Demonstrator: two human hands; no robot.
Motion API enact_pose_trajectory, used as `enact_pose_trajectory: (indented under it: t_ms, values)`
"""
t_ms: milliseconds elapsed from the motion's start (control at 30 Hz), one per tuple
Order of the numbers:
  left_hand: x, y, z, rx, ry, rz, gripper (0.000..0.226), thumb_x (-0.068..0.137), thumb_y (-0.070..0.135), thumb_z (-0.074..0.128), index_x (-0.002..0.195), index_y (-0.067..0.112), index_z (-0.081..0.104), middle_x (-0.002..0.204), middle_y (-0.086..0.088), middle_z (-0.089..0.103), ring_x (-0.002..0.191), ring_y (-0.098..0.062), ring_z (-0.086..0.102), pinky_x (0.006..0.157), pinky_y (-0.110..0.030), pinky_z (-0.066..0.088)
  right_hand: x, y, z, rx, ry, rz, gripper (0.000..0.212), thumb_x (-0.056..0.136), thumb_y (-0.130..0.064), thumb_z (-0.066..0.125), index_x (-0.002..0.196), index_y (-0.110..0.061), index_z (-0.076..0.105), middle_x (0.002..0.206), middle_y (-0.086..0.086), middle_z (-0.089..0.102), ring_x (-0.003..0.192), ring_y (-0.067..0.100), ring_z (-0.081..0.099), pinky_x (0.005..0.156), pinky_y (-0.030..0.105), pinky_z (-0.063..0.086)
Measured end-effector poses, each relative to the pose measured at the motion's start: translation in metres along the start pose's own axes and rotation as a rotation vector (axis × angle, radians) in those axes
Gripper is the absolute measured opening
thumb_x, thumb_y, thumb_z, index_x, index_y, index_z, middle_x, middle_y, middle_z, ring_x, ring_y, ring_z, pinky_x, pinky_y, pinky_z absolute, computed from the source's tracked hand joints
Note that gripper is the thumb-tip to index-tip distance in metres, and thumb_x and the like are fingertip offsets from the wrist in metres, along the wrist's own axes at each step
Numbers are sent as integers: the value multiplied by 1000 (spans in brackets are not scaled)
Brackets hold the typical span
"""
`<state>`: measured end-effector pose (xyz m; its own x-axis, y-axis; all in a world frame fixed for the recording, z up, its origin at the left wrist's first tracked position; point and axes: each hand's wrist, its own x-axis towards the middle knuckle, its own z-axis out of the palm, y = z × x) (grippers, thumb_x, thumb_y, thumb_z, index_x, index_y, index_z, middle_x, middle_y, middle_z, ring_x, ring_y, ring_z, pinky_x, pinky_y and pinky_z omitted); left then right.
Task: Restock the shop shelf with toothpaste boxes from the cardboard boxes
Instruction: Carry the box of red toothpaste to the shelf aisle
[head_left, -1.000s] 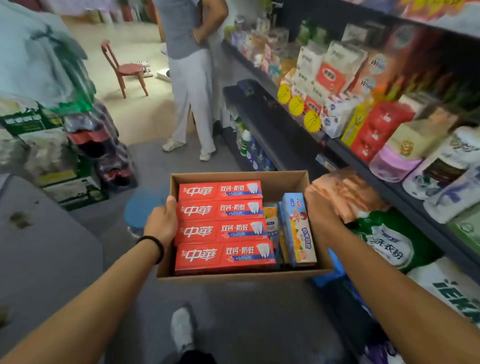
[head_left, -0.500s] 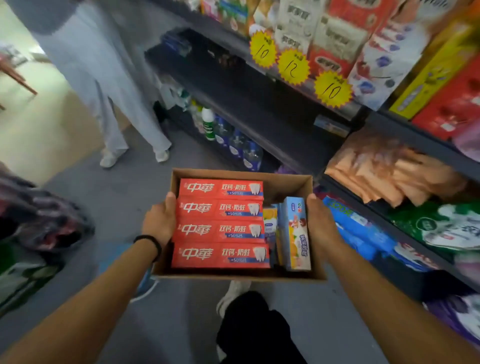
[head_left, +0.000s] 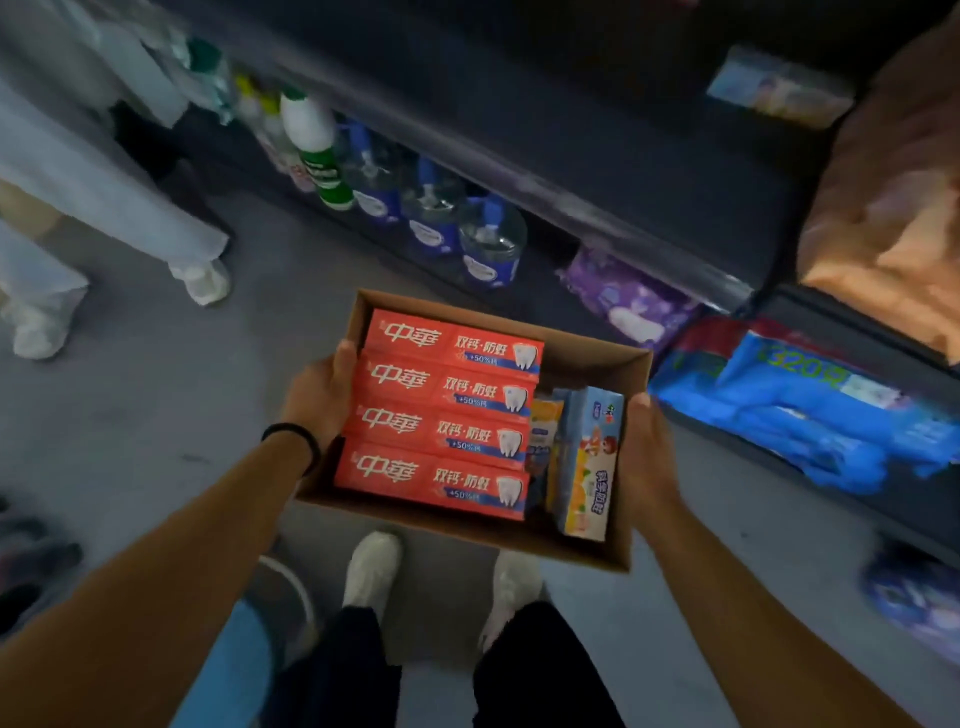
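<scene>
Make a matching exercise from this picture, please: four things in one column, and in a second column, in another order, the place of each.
Things:
1. red boxes
2. blue box
3. left hand
4. bottles

Places:
A. on the low shelf, beyond the carton
B. on the carton's left wall
C. on the right side inside the carton
D. in a row of four on the left side inside the carton

Pairs: 1-D, 2-C, 3-B, 4-A

The carton is carried by both hands; the right hand is on its right wall.
</scene>
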<state>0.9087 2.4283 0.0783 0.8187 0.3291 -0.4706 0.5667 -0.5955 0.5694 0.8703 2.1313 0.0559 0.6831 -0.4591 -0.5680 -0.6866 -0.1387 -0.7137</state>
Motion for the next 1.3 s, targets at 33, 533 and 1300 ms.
enact_pose_trajectory:
  t_ms: [33,533,1300]
  values:
    - [22,-11,12,5,-26,1,53,101,47,22,90,8,57,95,-17,61,94,-34,59,76,-34,37,16,16,18,6,21,20,38,103,-43,32,102,-18,61,94,5,68,84,17,66,71,30,50]
    - [279,-154,194,116,-129,152,57,102,45,21,105,3,61,94,-10,54,80,-19,51,70,-28,35,216,218,220,136,139,59,47,100,-54,26,112,-21,58,99,2,69,88,15,68,75,32,55]
    - [278,-96,191,443,-108,301,55,95,50,31,91,5,62,97,-21,67,86,-38,62,78,-43,50,197,173,174,-185,30,65,46,99,-52,34,133,-22,45,120,5,61,110,27,60,90,38,50]
